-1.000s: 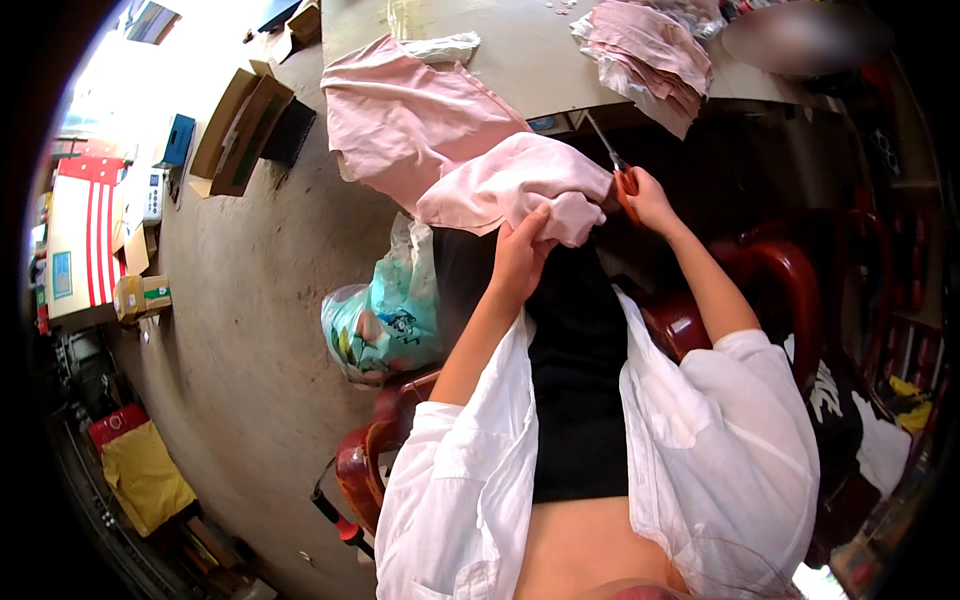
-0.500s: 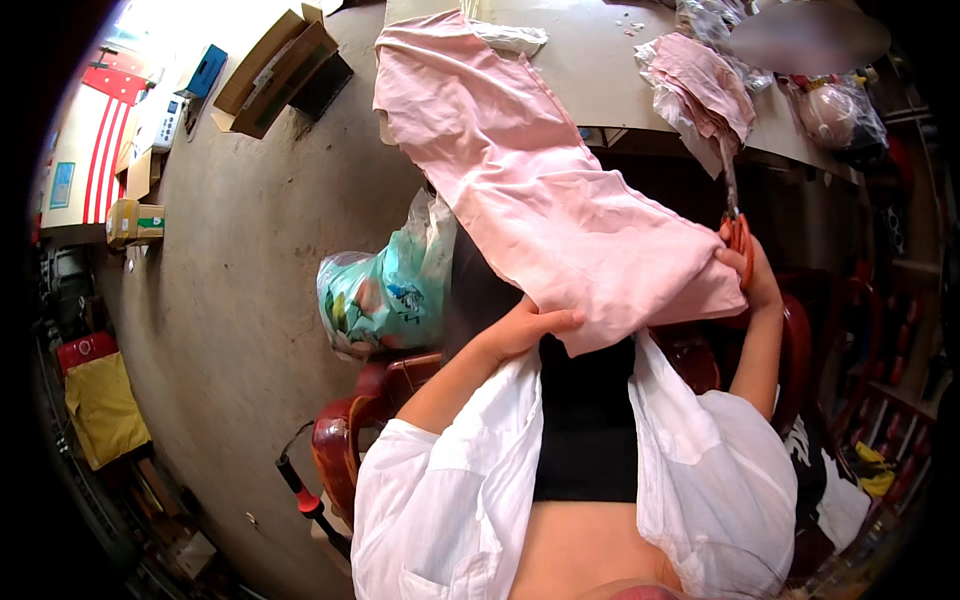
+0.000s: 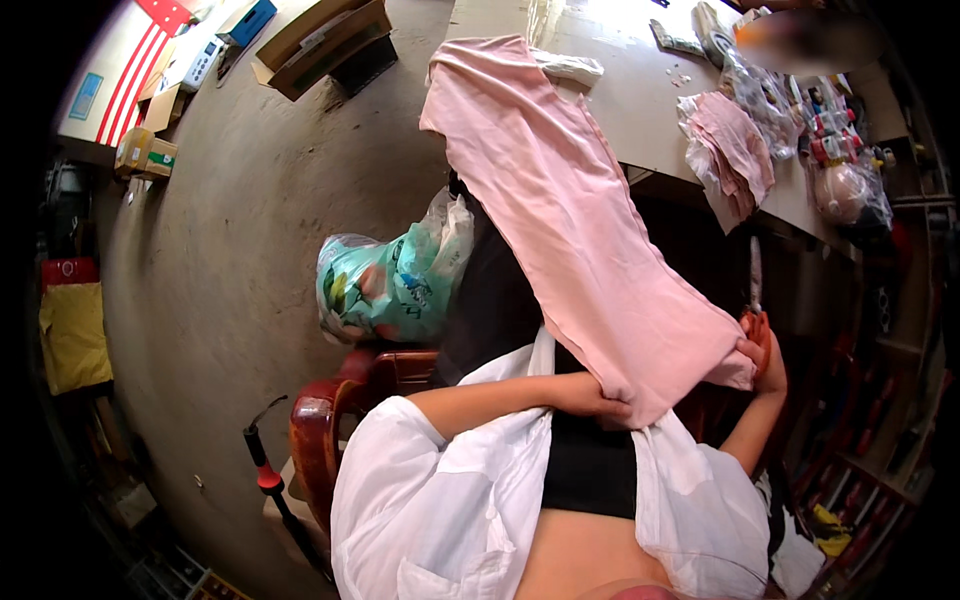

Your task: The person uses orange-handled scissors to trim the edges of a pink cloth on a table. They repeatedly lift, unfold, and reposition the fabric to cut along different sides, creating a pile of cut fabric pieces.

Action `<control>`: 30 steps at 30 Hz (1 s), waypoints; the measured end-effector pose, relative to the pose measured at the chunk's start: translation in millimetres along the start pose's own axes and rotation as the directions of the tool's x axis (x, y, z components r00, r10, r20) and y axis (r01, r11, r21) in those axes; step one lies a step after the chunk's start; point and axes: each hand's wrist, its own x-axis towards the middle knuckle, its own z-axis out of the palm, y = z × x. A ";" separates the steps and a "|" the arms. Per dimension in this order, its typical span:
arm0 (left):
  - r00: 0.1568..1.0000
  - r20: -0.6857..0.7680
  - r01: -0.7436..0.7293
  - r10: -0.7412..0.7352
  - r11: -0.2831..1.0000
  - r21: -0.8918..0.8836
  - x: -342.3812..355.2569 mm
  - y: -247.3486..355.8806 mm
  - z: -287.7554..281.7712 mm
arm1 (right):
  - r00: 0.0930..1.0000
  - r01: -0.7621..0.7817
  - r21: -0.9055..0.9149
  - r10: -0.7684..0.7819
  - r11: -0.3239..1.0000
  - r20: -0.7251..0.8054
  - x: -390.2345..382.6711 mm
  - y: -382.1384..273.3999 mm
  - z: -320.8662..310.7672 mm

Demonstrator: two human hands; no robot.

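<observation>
A long pink fabric piece (image 3: 580, 200) stretches from the table's edge diagonally down across my lap. My left hand (image 3: 590, 395) grips its lower left corner at my waist, fingers closed on the cloth. My right hand (image 3: 762, 365) holds orange-handled scissors (image 3: 755, 325), blades pointing away from me, while its fingers also pinch the fabric's lower right edge. A pile of pink pieces in clear plastic (image 3: 730, 150) lies at the near edge of the table beyond the scissors.
The grey table (image 3: 650, 90) carries bagged items (image 3: 845, 190) at the right. A teal flowered plastic bag (image 3: 390, 285) sits left of my legs, beside a wooden chair (image 3: 315, 420). Cardboard boxes (image 3: 320, 40) stand at upper left; a red-black handled tool (image 3: 268, 475) is at lower left.
The bunched pink fabric has opened out into a long sheet, drawn lower and rightward. Both hands have moved down and to the right; the scissors moved with my right hand.
</observation>
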 end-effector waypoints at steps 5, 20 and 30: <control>0.956 -0.185 -0.231 0.227 0.973 0.003 12.1 5.0 7.4 | 0.991 0.130 0.201 -0.124 0.971 -0.041 16.1 -1.4 -25.8; 0.295 -0.846 -0.955 0.444 0.158 -0.250 -58.9 110.3 -221.6 | 0.722 0.617 0.195 -0.647 0.762 0.244 299.7 -178.0 194.6; -0.066 -0.959 -0.129 0.277 0.950 0.283 -45.0 -15.4 -154.0 | 0.954 0.261 -0.025 -0.262 0.965 -0.147 260.9 -41.3 185.1</control>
